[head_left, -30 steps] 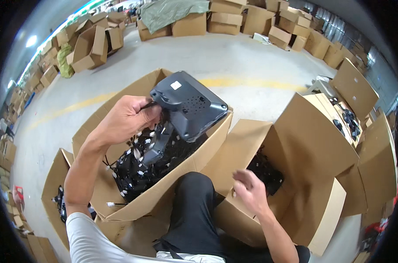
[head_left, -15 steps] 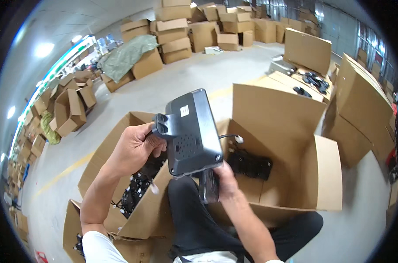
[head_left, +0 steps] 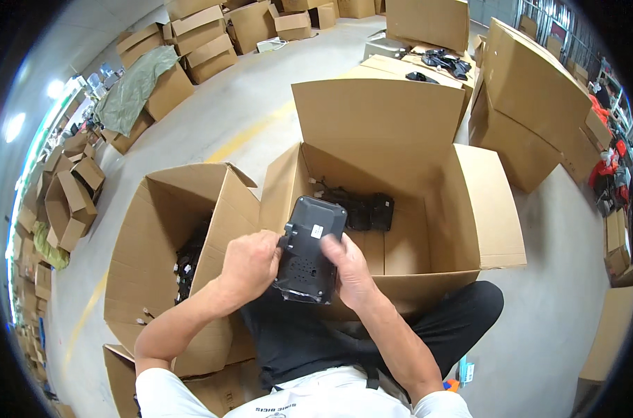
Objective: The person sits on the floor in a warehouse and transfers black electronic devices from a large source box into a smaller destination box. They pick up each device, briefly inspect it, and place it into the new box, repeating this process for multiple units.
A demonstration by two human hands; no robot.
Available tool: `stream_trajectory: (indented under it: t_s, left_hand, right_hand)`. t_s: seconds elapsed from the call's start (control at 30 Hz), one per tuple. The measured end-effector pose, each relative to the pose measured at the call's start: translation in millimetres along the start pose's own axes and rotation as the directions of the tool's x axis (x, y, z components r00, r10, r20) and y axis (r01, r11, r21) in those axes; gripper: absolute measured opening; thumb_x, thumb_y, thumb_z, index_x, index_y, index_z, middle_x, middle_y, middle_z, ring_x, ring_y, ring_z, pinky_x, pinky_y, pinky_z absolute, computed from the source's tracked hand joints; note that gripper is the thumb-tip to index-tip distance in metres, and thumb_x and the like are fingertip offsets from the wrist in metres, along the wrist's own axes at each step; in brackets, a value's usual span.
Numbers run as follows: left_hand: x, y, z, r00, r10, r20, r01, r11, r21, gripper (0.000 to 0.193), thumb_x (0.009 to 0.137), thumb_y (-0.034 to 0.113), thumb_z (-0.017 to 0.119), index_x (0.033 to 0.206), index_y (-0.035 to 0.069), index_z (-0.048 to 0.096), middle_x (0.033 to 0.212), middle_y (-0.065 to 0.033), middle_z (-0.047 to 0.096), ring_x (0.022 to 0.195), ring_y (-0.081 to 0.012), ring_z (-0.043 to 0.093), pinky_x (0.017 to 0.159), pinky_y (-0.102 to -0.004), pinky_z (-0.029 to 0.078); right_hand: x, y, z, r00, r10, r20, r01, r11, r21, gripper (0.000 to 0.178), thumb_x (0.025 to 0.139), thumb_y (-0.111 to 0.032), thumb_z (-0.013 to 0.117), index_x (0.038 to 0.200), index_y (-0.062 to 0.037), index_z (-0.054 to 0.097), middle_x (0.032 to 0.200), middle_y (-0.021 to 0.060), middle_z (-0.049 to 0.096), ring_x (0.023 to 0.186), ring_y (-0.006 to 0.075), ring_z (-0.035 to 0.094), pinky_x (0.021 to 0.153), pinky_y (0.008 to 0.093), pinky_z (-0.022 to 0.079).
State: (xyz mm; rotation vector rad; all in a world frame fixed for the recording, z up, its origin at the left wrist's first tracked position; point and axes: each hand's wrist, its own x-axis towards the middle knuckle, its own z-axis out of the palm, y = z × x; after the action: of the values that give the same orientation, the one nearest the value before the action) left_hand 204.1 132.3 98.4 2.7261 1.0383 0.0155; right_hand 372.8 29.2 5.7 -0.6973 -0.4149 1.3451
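Above my lap I hold a black plastic electronic housing (head_left: pixel 308 244) between both hands. A white label, corner screws and a patch of small holes show on its upturned back. My left hand (head_left: pixel 250 263) is closed round the mount that sticks out at its left side, and covers most of that part. On the other side my right hand (head_left: pixel 350 270) grips the right edge, its slightly blurred thumb lying over the back. Just beyond, similar black units (head_left: pixel 365 211) with a cable lie inside a large open carton (head_left: pixel 414 284).
A second open carton (head_left: pixel 139 244) at my left holds black parts with white connectors (head_left: pixel 184 272). Tall cartons (head_left: pixel 532 104) stand at the right. Farther off, black parts (head_left: pixel 445 63) lie on cardboard, and a green sheet (head_left: pixel 135 90) covers some boxes.
The housing has come down closer to my lap, and its back faces up more squarely. My right hand has shifted from its lower end to its right edge. The view has tilted downward.
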Motion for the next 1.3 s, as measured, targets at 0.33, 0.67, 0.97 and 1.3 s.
stream_trajectory:
  t_s: [0.33, 0.67, 0.97, 1.3]
  left_hand:
    - [5.9, 5.2, -27.1, 0.897, 0.255, 0.362, 0.125, 0.639, -0.759, 0.064, 0.082, 0.024, 0.084, 0.134, -0.003, 0.058, 0.118, -0.0103, 0.067, 0.107, -0.0166, 0.063, 0.095, -0.0309, 0.051]
    - [-5.8, 36.4, 66.0, 0.902, -0.393, 0.178, 0.119, -0.171, -0.978, 0.028, 0.098, 0.029, 0.071, 0.101, 0.003, 0.063, 0.086, -0.0014, 0.066, 0.073, -0.0097, 0.062, 0.069, -0.027, 0.053]
    - [-31.9, 47.6, 114.7, 0.955, -0.251, 0.156, 0.112, -0.18, -0.977, 0.061, 0.083, 0.031, 0.088, 0.123, -0.004, 0.059, 0.11, -0.0086, 0.068, 0.1, -0.0177, 0.066, 0.091, -0.0319, 0.055]
    - [-29.9, 49.9, 133.4, 0.897, -0.421, 0.132, 0.027, -0.246, -0.969, 0.037, 0.093, 0.028, 0.076, 0.111, -0.003, 0.065, 0.098, -0.0068, 0.069, 0.087, -0.0128, 0.064, 0.082, -0.0292, 0.054]
  right_hand:
    - [-25.4, -69.5, 28.3, 0.816, -0.045, 0.576, 0.559, 0.316, -0.767, 0.074, 0.081, -0.023, 0.085, 0.141, 0.0054, 0.051, 0.128, 0.0175, 0.063, 0.114, 0.0263, 0.065, 0.099, 0.0372, 0.052]
    - [-66.7, -3.7, 0.2, 0.834, -0.547, -0.077, 0.296, 0.56, -0.774, 0.098, 0.087, -0.04, 0.084, 0.152, 0.0078, 0.028, 0.123, 0.0208, 0.061, 0.113, 0.0244, 0.062, 0.101, 0.0363, 0.048]
    - [-64.7, -16.8, -25.6, 0.817, -0.525, -0.24, 0.147, 0.591, -0.793, 0.05, 0.086, -0.032, 0.086, 0.109, 0.0044, 0.06, 0.086, 0.0113, 0.072, 0.078, 0.0168, 0.069, 0.072, 0.0313, 0.056]
    - [-59.6, -12.0, -29.9, 0.863, -0.458, -0.213, 0.126, 0.603, -0.788, 0.046, 0.087, -0.031, 0.084, 0.109, 0.0022, 0.06, 0.088, 0.0099, 0.071, 0.079, 0.0158, 0.068, 0.072, 0.0304, 0.055]
